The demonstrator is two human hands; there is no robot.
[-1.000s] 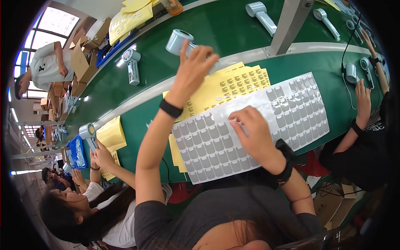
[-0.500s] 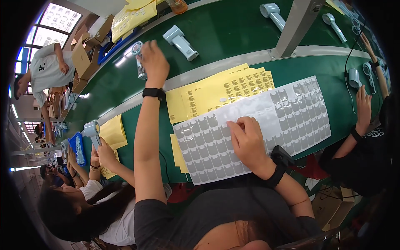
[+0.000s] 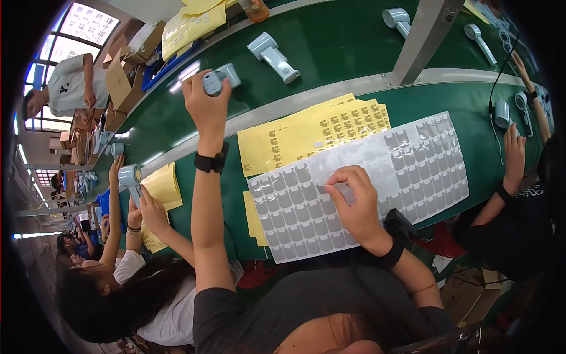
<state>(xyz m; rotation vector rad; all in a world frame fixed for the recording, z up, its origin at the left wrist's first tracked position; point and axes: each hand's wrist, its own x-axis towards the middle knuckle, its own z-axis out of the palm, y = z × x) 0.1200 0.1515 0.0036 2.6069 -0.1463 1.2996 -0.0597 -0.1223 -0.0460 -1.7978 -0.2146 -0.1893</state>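
My left hand is raised over the far green strip, its fingers wrapped around a pale blue handheld fan. The fan is tilted and slightly blurred, and part of it is hidden by the fingers. To its right another pale blue fan lies on the strip. My right hand rests over a white sheet of grey stickers, thumb and forefinger pinched at the edge of a grey sticker. Whether that sticker is lifted off the sheet, I cannot tell. The upper middle of the sheet is bare backing.
Yellow label sheets lie beneath and behind the sticker sheet. A metal post rises at the far right. A co-worker on the left holds a fan; another's hand is at the right. An orange bottle stands at the back.
My left hand has picked up the fan from the far strip and turned it. Fans on that strip have shifted right. My right hand has moved slightly nearer. The left co-worker's arm now reaches out.
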